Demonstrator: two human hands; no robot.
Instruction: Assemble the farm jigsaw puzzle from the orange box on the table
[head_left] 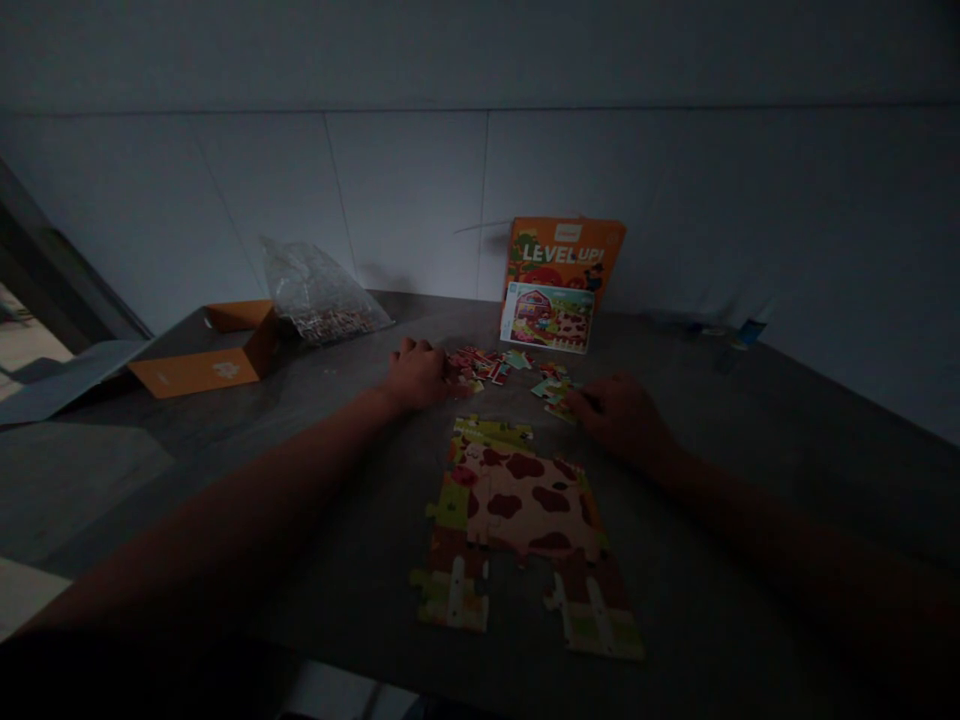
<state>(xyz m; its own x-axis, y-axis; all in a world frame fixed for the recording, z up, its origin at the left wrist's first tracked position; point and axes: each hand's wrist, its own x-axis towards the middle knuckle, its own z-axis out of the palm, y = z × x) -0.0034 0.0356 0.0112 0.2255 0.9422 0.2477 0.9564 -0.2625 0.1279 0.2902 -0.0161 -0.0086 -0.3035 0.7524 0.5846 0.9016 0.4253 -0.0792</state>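
Note:
A partly joined jigsaw puzzle with a spotted cow lies on the grey table in front of me. Its lower edge has a gap between two fence sections. Beyond its upper left corner my left hand rests on the table, fingers slightly bent and apart, beside a heap of loose puzzle pieces. My right hand is to the right, thumb and fingers closed at the edge of a green puzzle piece. More loose pieces lie right by those fingertips. Dim light hides finger detail.
An orange "LEVEL UP!" box leans on the wall, with a farm picture card before it. At the left are a clear bag of pieces and an open orange box. Small items lie far right.

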